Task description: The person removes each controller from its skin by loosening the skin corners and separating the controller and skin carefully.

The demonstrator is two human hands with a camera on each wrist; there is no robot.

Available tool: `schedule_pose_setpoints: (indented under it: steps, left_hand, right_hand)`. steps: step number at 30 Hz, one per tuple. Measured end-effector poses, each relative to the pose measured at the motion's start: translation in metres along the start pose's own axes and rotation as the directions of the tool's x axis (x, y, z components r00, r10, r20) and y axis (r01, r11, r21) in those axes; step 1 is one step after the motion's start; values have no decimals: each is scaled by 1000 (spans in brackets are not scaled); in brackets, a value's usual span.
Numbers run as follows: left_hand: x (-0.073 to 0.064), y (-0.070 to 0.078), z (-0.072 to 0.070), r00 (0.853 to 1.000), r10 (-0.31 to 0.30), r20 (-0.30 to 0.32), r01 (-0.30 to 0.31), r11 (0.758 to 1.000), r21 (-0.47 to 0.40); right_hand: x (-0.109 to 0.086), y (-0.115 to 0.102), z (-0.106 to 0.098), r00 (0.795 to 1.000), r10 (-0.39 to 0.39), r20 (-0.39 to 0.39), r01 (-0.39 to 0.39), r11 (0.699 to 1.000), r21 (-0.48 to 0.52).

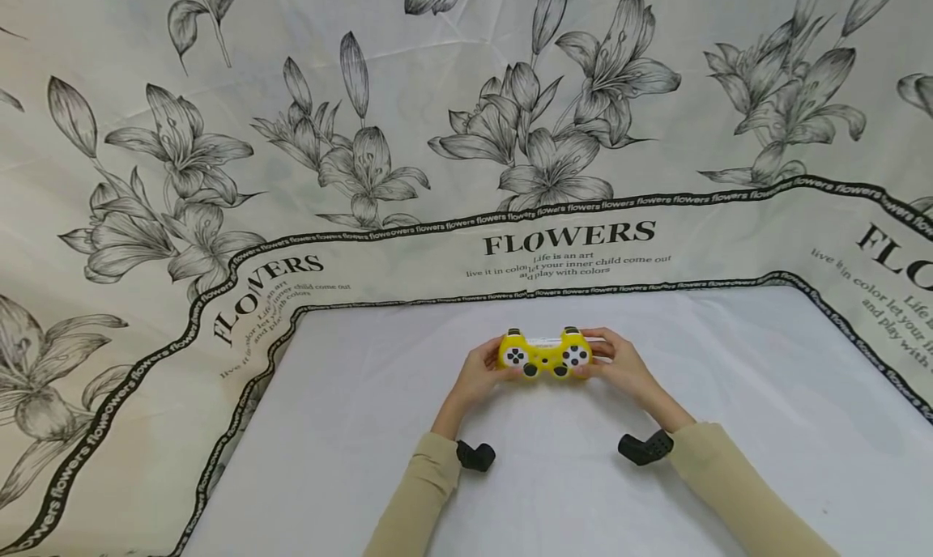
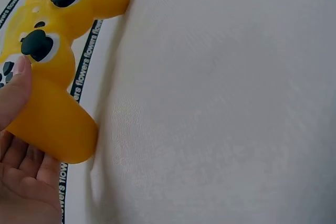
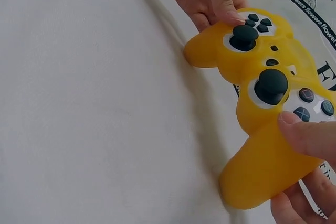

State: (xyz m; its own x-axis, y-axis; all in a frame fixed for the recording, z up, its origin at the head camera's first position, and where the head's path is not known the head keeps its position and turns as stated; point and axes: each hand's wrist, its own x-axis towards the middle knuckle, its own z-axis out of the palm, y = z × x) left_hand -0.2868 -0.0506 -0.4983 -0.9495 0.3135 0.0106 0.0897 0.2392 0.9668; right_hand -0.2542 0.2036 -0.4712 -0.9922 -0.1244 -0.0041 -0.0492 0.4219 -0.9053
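Observation:
A yellow game controller [image 1: 545, 355] with black thumbsticks and white button areas is held between both hands near the far side of the table. My left hand [image 1: 481, 372] grips its left end, the thumb on top near the direction buttons and the fingers curled underneath. On the other end, my right hand [image 1: 619, 365] grips with its thumb by the face buttons. The right wrist view shows the controller [image 3: 262, 93] with its grips pointing toward the person and its buttons facing up. Part of each hand's fingers is hidden beneath it.
A white cloth [image 1: 350, 427] covers the table. Behind and at the sides hangs a curtain [image 1: 408, 79] printed with flowers and lettering, its black-banded lower part meeting the table's back edge. Black wrist devices [image 1: 477, 457] sit at both sleeve cuffs.

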Motion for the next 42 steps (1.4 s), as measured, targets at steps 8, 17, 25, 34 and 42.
schedule_pose_setpoints:
  steps: [8, 17, 25, 34, 42]
  left_hand:
    - [-2, 0, 1, 999, 37, -5, -37, 999, 15]
    - [-7, -2, 3, 998, 38, -48, -38, 999, 3]
    - [-8, -1, 6, 997, 53, -64, -53, 999, 2]
    - [-21, 14, 8, 994, 88, -68, -88, 996, -4]
    - [-34, 30, 5, 993, 106, -44, -105, 994, 10]
  right_hand:
    - [-1, -4, -6, 995, -104, -1, 102, 985, -140]
    - [-5, -13, -18, 977, -207, 40, 211, 954, -213]
    - [-9, -28, -22, 950, -311, 38, 307, 901, -307]
    - [5, -50, -16, 905, -400, 146, 425, 825, -372]
    - [10, -62, -12, 889, -367, 274, 451, 804, -388]
